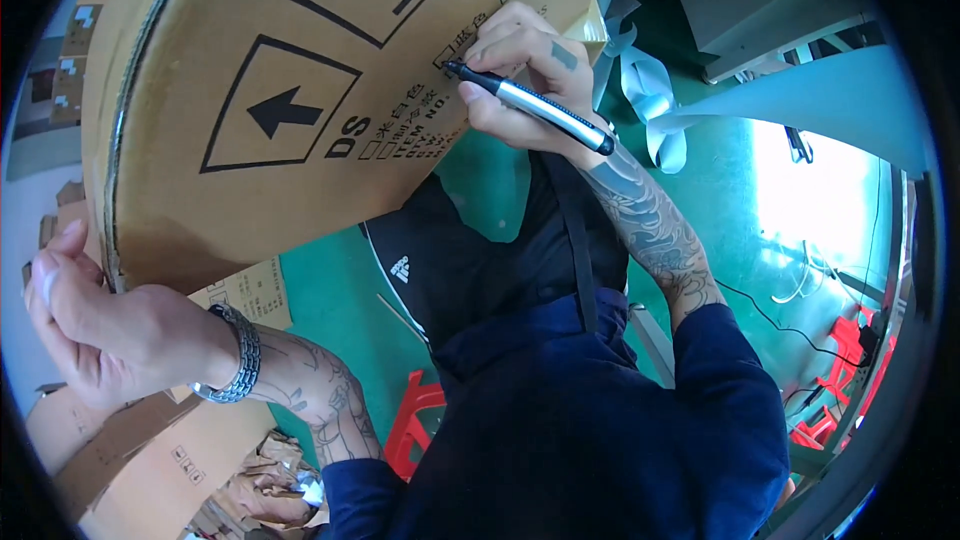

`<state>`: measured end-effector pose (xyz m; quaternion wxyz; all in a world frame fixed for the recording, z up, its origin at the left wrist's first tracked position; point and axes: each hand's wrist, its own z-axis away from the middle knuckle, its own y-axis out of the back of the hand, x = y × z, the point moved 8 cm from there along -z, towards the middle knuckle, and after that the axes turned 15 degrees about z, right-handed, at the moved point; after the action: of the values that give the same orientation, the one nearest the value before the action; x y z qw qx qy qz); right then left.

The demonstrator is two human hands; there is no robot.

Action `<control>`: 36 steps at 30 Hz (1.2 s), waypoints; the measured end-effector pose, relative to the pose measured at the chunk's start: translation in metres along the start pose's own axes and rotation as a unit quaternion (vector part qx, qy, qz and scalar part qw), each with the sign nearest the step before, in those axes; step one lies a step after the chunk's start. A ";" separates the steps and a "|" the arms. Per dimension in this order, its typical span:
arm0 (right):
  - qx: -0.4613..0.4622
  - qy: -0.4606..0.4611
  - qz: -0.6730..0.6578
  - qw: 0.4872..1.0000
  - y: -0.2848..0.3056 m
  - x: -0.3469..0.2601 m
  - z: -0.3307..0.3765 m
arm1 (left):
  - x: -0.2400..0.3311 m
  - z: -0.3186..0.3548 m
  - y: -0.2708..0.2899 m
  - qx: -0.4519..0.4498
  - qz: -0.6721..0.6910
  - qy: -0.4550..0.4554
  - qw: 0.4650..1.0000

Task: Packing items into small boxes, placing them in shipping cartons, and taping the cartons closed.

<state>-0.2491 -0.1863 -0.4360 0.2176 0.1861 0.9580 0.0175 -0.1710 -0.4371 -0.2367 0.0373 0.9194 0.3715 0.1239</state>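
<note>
The right hand (525, 70) pinches a pen (530, 105) tip-down on the box (300, 90), whose lower corner the left hand (95, 325) clasps.

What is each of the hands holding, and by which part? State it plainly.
The right hand grips a marker pen near its tip end. The left hand clasps the cardboard box at its lower left edge.

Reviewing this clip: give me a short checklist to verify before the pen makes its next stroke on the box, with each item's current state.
1. Right hand grips the pen: ok.
2. Pen tip on the checkbox row of the cardboard box: ok.
3. Left hand steadies the box's lower-left edge: ok.
4. Pen cap off: ok, dark tip exposed.
5. Ink mark already made: cannot tell.
6. Box fully supported underneath: cannot tell.
</note>
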 end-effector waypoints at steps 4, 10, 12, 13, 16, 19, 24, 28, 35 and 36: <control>-0.023 0.043 0.030 0.998 0.001 -0.004 -0.002 | 0.001 -0.003 0.000 0.012 -0.029 -0.011 0.999; 0.186 -0.114 0.105 0.970 0.037 0.008 0.018 | 0.004 -0.002 0.000 0.010 -0.031 -0.012 0.999; 0.165 -0.109 0.082 0.977 0.029 -0.008 0.030 | 0.004 -0.002 0.001 0.016 -0.031 -0.013 0.999; 0.165 -0.109 0.082 0.977 0.028 -0.018 0.034 | 0.004 -0.002 0.001 0.018 -0.028 -0.013 0.999; 0.022 -0.046 0.004 0.999 -0.005 -0.044 0.034 | 0.004 -0.001 0.000 0.024 -0.022 -0.013 0.999; -0.033 -0.068 -0.019 0.997 -0.034 -0.047 0.036 | 0.003 0.000 0.001 0.024 -0.005 -0.006 1.000; -0.054 -0.054 -0.017 0.997 -0.045 -0.046 0.036 | 0.007 0.002 -0.002 0.031 -0.003 -0.011 0.999; -0.060 -0.026 0.010 0.998 -0.047 -0.046 0.035 | 0.003 0.004 -0.002 0.046 0.010 -0.011 0.999; 0.131 -0.105 0.111 0.980 0.011 -0.041 0.040 | 0.052 0.032 0.039 0.083 0.069 -0.203 0.973; 0.129 -0.132 0.064 0.981 0.018 -0.044 0.040 | 0.066 0.051 0.047 0.120 0.122 -0.239 0.956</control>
<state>-0.1885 -0.1876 -0.4523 0.3151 0.2739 0.9011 -0.1170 -0.0807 -0.4237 -0.2648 -0.0004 0.9582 0.2487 -0.1416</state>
